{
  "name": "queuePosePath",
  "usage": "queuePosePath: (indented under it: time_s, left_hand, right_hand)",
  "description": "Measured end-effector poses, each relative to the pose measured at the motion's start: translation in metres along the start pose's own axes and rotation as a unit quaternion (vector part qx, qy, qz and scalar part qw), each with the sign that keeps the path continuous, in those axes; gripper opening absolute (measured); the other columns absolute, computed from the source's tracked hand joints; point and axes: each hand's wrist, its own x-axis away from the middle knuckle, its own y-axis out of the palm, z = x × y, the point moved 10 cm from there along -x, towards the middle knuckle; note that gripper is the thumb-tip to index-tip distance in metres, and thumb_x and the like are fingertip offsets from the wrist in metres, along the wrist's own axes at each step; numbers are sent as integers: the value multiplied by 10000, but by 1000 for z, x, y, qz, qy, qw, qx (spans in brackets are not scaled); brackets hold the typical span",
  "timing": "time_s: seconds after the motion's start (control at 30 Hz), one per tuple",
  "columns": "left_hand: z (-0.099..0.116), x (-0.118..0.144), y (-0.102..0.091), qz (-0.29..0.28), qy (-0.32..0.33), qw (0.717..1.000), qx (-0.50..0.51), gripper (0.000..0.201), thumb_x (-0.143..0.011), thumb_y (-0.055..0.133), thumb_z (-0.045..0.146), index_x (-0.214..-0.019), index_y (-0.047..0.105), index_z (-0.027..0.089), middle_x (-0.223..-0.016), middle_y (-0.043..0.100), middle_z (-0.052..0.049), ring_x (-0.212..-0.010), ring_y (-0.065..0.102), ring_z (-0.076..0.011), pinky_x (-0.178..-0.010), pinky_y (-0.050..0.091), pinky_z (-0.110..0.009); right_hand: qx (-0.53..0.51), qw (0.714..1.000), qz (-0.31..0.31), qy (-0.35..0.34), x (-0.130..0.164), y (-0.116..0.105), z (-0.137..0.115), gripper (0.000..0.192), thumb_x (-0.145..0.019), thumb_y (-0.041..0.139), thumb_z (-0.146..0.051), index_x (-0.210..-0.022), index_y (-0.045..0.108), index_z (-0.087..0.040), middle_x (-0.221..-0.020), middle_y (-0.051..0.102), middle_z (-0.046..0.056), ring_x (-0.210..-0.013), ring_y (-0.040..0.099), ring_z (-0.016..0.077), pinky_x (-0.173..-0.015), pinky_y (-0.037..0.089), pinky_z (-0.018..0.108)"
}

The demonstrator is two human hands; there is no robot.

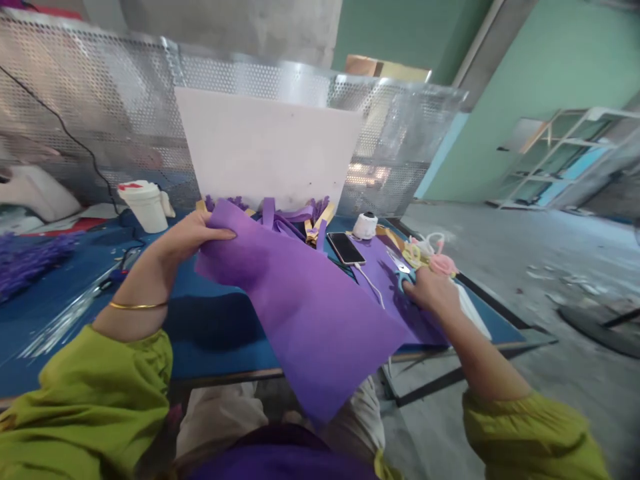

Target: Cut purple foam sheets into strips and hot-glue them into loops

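A large purple sheet (pixel 310 300), paper or thin felt, hangs from my left hand (pixel 193 233), which pinches its upper left corner. The sheet slants down over the table's front edge, and its lowest corner reaches my lap. On the right, my right hand (pixel 433 290) has its fingers around the light blue handles of a pair of scissors (pixel 404 275). The blades point away from me, above another purple sheet (pixel 380 260) lying on the table. Whether the scissors rest on that sheet or are lifted off it, I cannot tell.
A phone (pixel 346 249) with a white cable lies mid-table, near a white spool (pixel 365 227). Purple strips (pixel 285 220) lie before a white board (pixel 270 147). A white cup (pixel 144 205), wires (pixel 75 313) and purple sprigs (pixel 35 263) are left; crocheted-looking flowers (pixel 443 265) are right.
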Motion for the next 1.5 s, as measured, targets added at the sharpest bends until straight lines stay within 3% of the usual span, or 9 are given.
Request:
queuePosePath:
  time_s: [0.3, 0.4, 0.47, 0.6, 0.83, 0.97, 1.1, 1.27, 1.5]
  left_hand:
    - [14, 13, -19, 61, -4, 998, -20, 416, -518, 899, 304, -860, 744, 124, -755, 748, 11, -697, 613, -141, -689, 490, -252]
    - [19, 16, -20, 80, -12, 996, -43, 466, -514, 916, 342, -897, 748, 135, -787, 750, -10, -695, 623, -160, -667, 506, -268]
    - [23, 17, -23, 108, -8, 993, -54, 460, -508, 911, 360, -888, 755, 153, -800, 749, -18, -691, 630, -170, -658, 511, -276]
    - [30, 18, -26, 142, 4, 984, -111, 449, -505, 886, 417, -865, 767, 177, -808, 749, -26, -669, 636, -183, -597, 498, -264]
    - [62, 7, -7, 169, 46, 947, -270, 336, -551, 820, 411, -782, 780, 171, -674, 697, 8, -629, 609, -174, -523, 423, -226]
    - [69, 1, -13, 183, 57, 940, -283, 314, -553, 820, 411, -727, 765, 155, -627, 668, 3, -600, 592, -171, -509, 412, -231]
    - [63, 6, -39, 204, 72, 950, -224, 359, -551, 832, 418, -773, 762, 146, -686, 691, -14, -603, 596, -168, -528, 440, -243]
    - [44, 6, -49, 190, 77, 975, -82, 395, -535, 857, 383, -814, 742, 128, -730, 715, -38, -626, 630, -176, -585, 509, -270]
    - [58, 7, -65, 188, 241, 952, -4, 322, -601, 857, 332, -846, 767, 145, -855, 761, -66, -791, 689, -205, -805, 567, -346]
  right_hand:
    - [-203, 972, 19, -118, 39, -29, -43, 473, -985, 400, -463, -1062, 719, -122, -1126, 724, 231, -1096, 675, 356, -891, 500, 450]
    - [-581, 760, -163, -244, 84, -54, -92, 705, -943, 301, -717, -1272, 634, -190, -1260, 696, 166, -1127, 685, 300, -921, 549, 454]
    - [-593, 696, -292, -281, 119, -61, -121, 777, -813, 516, -797, -1288, 621, -191, -1305, 671, 176, -1112, 693, 321, -871, 582, 459]
    - [-534, 728, -272, -335, 153, -95, -153, 919, -733, 580, -844, -1343, 593, -157, -1342, 635, 205, -1156, 660, 357, -856, 589, 490]
    - [-331, 766, 117, -538, 182, -201, -230, 535, -955, 532, -591, -1266, 681, -182, -1491, 525, 128, -1409, 437, 320, -1154, 351, 537]
    - [-228, 799, 46, -554, 161, -176, -261, 446, -960, 574, -472, -685, 752, -169, -1322, 671, 112, -1384, 481, 308, -1153, 376, 469]
    - [-324, 870, 34, -369, 92, -137, -216, 546, -697, 818, -308, -1198, 691, -131, -1569, 415, 179, -1363, 502, 345, -1122, 424, 469]
    - [-428, 769, -370, -297, 76, -30, -207, 493, -710, 741, -399, -1112, 714, -115, -1042, 773, 120, -937, 729, 286, -852, 581, 401]
    - [-152, 907, 233, -316, 41, -132, -158, 339, -946, 473, -279, -1098, 768, -209, -988, 782, 92, -801, 704, 245, -618, 446, 313]
